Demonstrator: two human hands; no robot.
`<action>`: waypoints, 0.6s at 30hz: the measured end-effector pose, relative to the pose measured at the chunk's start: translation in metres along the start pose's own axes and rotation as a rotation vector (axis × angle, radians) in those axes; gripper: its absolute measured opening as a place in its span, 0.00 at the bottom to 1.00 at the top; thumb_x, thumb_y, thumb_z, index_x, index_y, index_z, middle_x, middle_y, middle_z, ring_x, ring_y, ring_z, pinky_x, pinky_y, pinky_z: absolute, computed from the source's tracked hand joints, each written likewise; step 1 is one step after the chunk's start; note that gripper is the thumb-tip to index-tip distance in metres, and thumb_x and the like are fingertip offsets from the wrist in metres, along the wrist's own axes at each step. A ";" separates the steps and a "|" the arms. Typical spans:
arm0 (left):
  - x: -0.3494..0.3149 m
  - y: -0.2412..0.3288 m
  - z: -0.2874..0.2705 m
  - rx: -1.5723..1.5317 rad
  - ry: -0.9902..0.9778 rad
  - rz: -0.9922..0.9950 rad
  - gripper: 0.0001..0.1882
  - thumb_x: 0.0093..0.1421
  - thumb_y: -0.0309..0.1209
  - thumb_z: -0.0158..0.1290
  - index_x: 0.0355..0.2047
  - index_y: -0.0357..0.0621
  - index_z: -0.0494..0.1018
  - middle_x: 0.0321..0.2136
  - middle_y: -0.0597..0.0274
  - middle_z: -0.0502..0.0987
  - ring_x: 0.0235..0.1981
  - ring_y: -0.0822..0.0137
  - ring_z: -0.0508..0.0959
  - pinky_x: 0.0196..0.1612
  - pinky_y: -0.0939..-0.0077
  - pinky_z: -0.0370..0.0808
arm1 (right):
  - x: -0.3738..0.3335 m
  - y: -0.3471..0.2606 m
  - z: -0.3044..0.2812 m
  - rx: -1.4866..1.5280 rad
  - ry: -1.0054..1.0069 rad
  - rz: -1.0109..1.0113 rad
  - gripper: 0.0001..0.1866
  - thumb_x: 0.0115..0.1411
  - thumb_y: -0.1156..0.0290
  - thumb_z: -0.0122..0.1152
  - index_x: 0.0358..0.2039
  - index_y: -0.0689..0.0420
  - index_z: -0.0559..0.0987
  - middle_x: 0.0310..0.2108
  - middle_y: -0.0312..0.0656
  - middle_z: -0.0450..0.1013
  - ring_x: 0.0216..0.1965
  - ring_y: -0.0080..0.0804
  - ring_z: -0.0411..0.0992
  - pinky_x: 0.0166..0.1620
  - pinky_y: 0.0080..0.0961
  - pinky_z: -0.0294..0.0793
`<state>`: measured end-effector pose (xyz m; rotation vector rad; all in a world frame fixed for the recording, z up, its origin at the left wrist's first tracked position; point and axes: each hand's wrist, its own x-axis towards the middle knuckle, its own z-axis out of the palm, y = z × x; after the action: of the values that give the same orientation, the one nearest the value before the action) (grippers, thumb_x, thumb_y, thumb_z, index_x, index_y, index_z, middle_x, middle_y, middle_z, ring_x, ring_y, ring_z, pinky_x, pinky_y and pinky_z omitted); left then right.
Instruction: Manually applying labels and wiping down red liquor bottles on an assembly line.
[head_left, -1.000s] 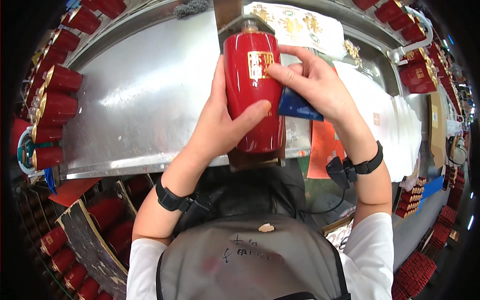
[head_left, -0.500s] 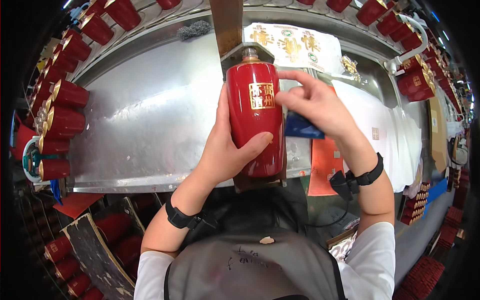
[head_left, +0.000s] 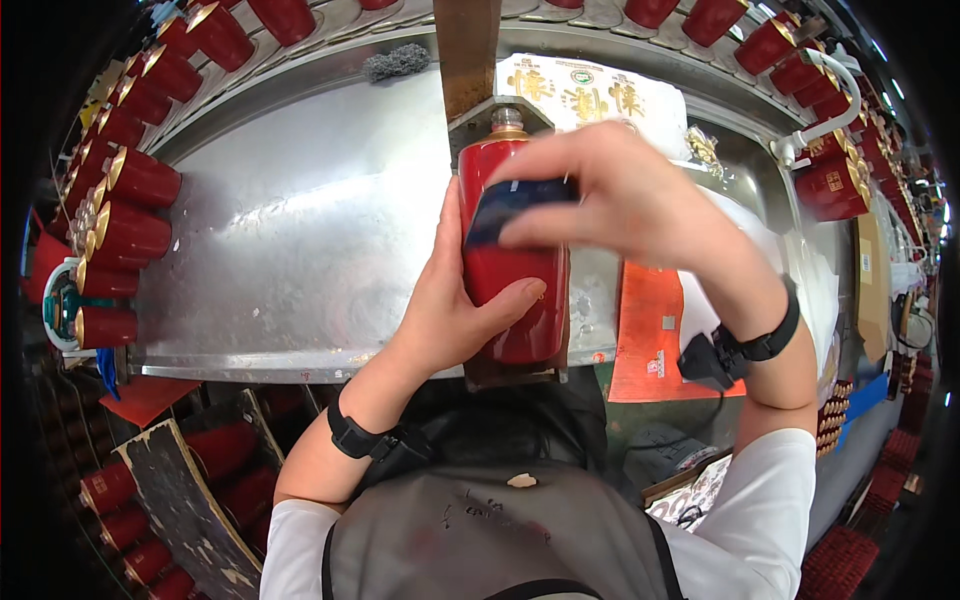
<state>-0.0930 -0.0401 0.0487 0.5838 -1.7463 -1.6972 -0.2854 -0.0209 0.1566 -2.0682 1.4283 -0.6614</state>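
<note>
A glossy red bottle (head_left: 520, 325) with a gold collar and clear glass neck lies in a cradle, neck pointing away from me. My left hand (head_left: 445, 300) is closed around its left side, thumb across the lower front. My right hand (head_left: 610, 200) grips a dark blue, flat, scraper-like piece (head_left: 510, 208) between thumb and fingers, pressed against or just over the bottle's upper front. That hand and the blue piece hide the middle of the bottle's face. The right hand is slightly blurred.
A brown upright post (head_left: 468, 60) stands behind the bottle's neck. White sheets with gold print (head_left: 590, 100) lie at the back right, near a white curved pipe (head_left: 840, 100). Orange sheet (head_left: 645, 340) hangs at the front edge. Red bottles (head_left: 140, 178) line both sides. A grey scouring pad (head_left: 397, 63) sits far back.
My right hand has swung left from the bottle's right edge onto its front, bringing the blue piece over the gold emblem. My left hand keeps its hold on the bottle.
</note>
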 end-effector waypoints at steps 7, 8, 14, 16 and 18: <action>-0.015 -0.002 -0.012 0.192 -0.031 0.008 0.65 0.47 0.34 0.68 0.69 0.36 0.29 0.65 0.42 0.52 0.65 0.50 0.59 0.65 0.59 0.60 | -0.040 0.014 0.048 -0.434 0.392 -0.423 0.14 0.44 0.74 0.61 0.34 0.51 0.82 0.28 0.33 0.74 0.31 0.32 0.72 0.35 0.29 0.73; -0.013 -0.003 -0.017 0.419 -0.051 0.107 0.69 0.43 0.36 0.71 0.69 0.36 0.28 0.67 0.40 0.46 0.68 0.45 0.52 0.67 0.56 0.55 | -0.050 0.001 0.050 -0.202 0.238 -0.482 0.13 0.44 0.72 0.62 0.33 0.53 0.81 0.28 0.32 0.73 0.31 0.31 0.72 0.36 0.28 0.73; -0.042 -0.016 -0.029 0.548 -0.227 0.231 0.75 0.36 0.42 0.75 0.70 0.40 0.29 0.69 0.39 0.42 0.69 0.39 0.49 0.68 0.52 0.53 | -0.035 0.017 0.014 0.297 0.111 0.287 0.09 0.54 0.74 0.63 0.37 0.55 0.82 0.31 0.41 0.76 0.36 0.38 0.75 0.40 0.31 0.75; -0.043 -0.022 -0.030 0.571 -0.203 0.201 0.70 0.39 0.41 0.73 0.70 0.39 0.34 0.66 0.39 0.51 0.66 0.40 0.57 0.66 0.54 0.58 | -0.032 0.036 0.013 -0.301 0.467 -0.179 0.12 0.50 0.73 0.60 0.37 0.52 0.81 0.31 0.35 0.76 0.35 0.34 0.75 0.39 0.28 0.76; -0.044 -0.035 -0.030 0.565 -0.185 0.178 0.68 0.40 0.40 0.73 0.70 0.38 0.36 0.65 0.39 0.55 0.64 0.41 0.60 0.65 0.54 0.60 | -0.063 0.007 0.050 -0.349 0.186 -0.508 0.12 0.50 0.72 0.59 0.37 0.50 0.79 0.32 0.32 0.75 0.35 0.30 0.75 0.38 0.26 0.76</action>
<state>-0.0449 -0.0334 0.0078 0.4980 -2.3549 -1.1576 -0.2770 0.0436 0.1092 -2.7510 1.1770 -0.8687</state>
